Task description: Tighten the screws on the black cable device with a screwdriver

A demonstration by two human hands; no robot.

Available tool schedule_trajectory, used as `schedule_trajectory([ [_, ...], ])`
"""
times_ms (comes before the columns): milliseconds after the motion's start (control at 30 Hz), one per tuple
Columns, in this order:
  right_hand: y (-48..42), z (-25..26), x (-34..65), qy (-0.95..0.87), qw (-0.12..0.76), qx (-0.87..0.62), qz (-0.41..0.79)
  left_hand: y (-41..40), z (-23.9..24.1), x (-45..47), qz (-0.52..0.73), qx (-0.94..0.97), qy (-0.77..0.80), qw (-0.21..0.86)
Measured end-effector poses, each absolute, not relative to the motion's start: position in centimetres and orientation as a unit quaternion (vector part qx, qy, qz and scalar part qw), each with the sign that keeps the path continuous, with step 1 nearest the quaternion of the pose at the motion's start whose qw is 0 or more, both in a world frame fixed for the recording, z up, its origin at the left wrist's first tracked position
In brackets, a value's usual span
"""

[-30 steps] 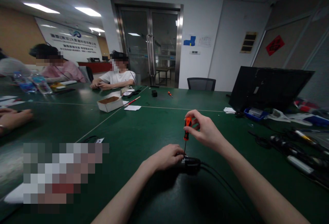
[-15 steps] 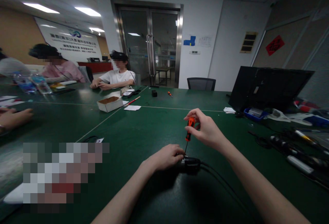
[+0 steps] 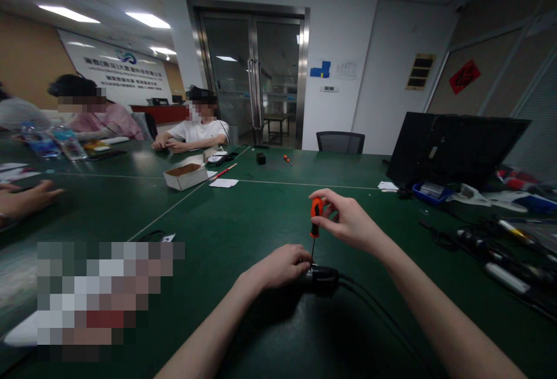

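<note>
So the left hand (image 3: 281, 266) was draped over the near end of a black device (image 3: 325, 279) lying on the green counter (image 3: 256, 216), probably to stop it rolling about. Its fingers were bunched around that end, though the underside was hidden. The right hand (image 3: 350, 219) had a narrow grip, thumb and fingertips pinching the orange handle of a screwdriver (image 3: 316, 212). Holding it that lightly made sense to me: easy to twirl, and nearly upright so it'd push straight down. The shaft ran down right beside the left fingertips, onto the device; couldn't tell if the tip was seated. Cable (image 3: 374, 302) trailed off the other end, out of the way.

Compared with half a second earlier, the handle had lost its rightward lean, and the left hand and device hadn't budged. A co-worker's hand (image 3: 32, 199) on the left had opened out a bit.
</note>
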State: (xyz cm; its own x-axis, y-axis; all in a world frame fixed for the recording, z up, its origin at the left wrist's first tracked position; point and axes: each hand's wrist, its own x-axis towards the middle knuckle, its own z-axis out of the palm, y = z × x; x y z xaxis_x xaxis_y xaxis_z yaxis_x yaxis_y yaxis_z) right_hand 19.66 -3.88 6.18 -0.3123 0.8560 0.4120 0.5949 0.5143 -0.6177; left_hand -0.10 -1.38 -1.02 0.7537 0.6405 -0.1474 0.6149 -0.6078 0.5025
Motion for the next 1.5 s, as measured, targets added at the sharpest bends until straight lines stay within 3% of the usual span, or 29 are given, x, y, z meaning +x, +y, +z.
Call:
schedule_trajectory([
  [1033,-3.8,6.5,19.7,-0.782,0.377,-0.465,0.17,-1.3,-1.0,-0.2,0.021,0.897,0.349,0.271],
  [1500,-2.6,5.8,20.7,-0.758,0.438,-0.466,0.129,-1.6,-0.7,0.1,0.012,0.891,0.384,0.244],
])
